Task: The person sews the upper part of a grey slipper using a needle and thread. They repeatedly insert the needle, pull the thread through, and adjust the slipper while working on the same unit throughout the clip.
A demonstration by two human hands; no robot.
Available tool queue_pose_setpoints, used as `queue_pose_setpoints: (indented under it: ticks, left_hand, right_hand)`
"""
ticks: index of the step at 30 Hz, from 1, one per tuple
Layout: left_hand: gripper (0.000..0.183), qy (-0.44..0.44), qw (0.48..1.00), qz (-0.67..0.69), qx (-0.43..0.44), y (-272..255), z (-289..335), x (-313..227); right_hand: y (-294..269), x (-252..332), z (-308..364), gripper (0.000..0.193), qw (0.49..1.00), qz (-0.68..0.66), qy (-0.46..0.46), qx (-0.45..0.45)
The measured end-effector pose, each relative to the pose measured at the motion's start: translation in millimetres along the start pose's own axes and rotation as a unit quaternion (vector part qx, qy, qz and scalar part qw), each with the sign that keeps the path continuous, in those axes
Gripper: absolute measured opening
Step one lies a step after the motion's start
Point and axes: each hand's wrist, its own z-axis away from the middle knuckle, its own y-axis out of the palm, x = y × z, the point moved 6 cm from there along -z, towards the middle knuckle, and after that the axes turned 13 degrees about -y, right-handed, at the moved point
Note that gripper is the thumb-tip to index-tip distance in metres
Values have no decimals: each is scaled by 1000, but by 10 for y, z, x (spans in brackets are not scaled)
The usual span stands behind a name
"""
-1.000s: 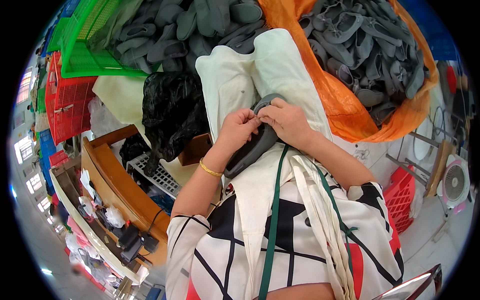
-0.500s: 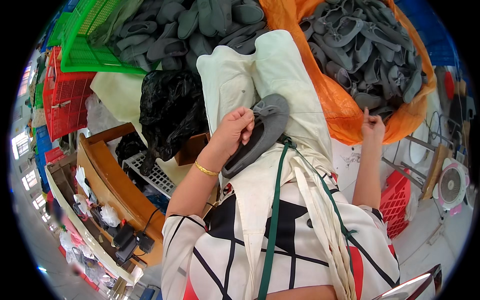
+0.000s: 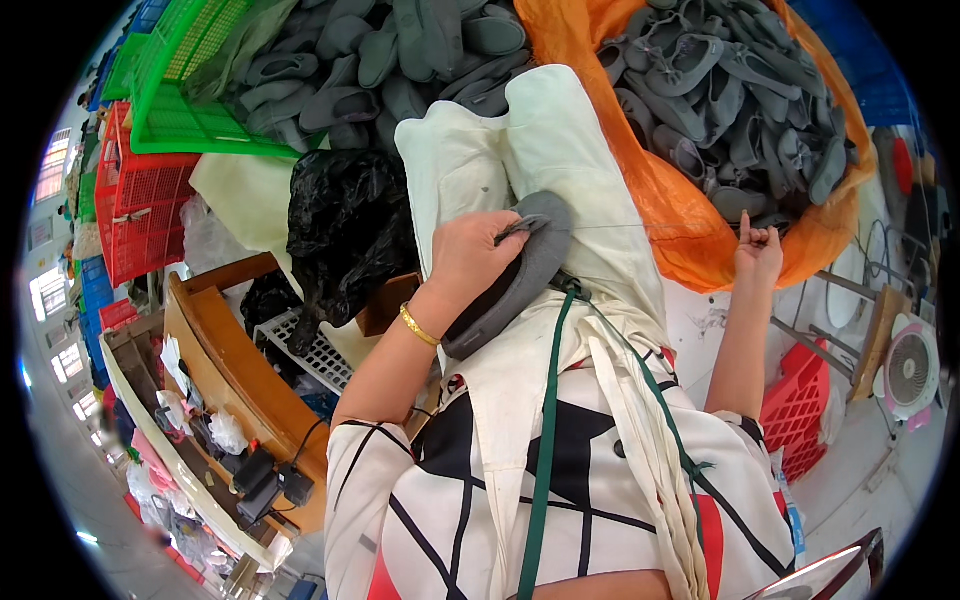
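Note:
My left hand (image 3: 474, 256) is closed on a grey fabric shoe (image 3: 543, 262) that lies over my lap. Its fingers pinch the bow and upper edge near the toe, partly hiding them. Out to the right, my right hand (image 3: 758, 250) is raised beside the orange bag with its fingertips pinched together. A thin thread (image 3: 650, 227) runs taut from the shoe's bow to those fingertips. Whether a needle is there is too small to tell. Under the shoe spreads a cream apron (image 3: 590, 180) with a green tie.
A green crate (image 3: 205, 125) full of grey shoes stands at the far left, an orange bag (image 3: 665, 215) of similar shoes at the far right. Black plastic (image 3: 345, 220) and a wooden desk (image 3: 235, 350) are to my left. A red basket (image 3: 798, 400) and a fan (image 3: 908, 370) are at right.
My left hand has turned over the shoe, its fingers now gripping the bow and bunching the upper. My right hand stays out to the right, slightly shifted, and the thread now shows.

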Motion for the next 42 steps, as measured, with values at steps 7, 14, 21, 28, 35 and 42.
queue_pose_setpoints:
  ticks: [7,14,21,28,35,42]
  left_hand:
    - [18,61,997,15,-43,38,-53,97]
    - [18,9,996,90,25,134,-95,235]
    - [12,-25,995,96,-14,-151,92,-17]
    - [22,-190,940,237,155,190,283,27]
    - [17,-320,785,483,221,379,247,203]
    - [13,-339,786,438,275,336,301,306]
  right_hand:
    - [-288,895,-711,19,969,84,-218,80]
    - [272,682,1,11,899,239,-304,207]
    - [1158,-448,2549,20,425,421,-400,695]
    - [1095,-509,2985,9,439,344,-367,744]
    - [1126,-507,3073,11,524,302,-285,744]
    - [1252,-699,3084,10,457,337,-336,751]
